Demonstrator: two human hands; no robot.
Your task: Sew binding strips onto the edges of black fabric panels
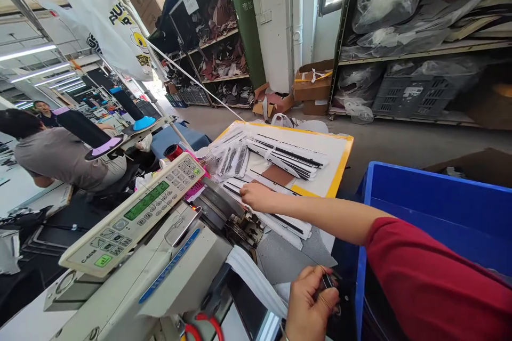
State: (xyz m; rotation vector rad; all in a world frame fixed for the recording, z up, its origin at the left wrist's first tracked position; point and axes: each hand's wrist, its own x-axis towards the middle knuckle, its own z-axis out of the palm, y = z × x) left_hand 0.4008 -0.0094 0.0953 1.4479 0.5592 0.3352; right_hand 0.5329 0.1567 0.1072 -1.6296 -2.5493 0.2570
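White strips [285, 156] toward twelve o'clock could scatter if the right hand [256, 196], grip unclear, drags; left hand [307, 301] pinches a black piece [328, 280].

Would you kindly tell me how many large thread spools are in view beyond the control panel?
2. The purple-based spool is at the left of the picture; the blue-based spool is to its right. More may be hidden.

"C-60M" on the control panel [133, 214], "P" and "S" on its keys [141, 222], "HIGHLEAD" on the blue strip [170, 265]
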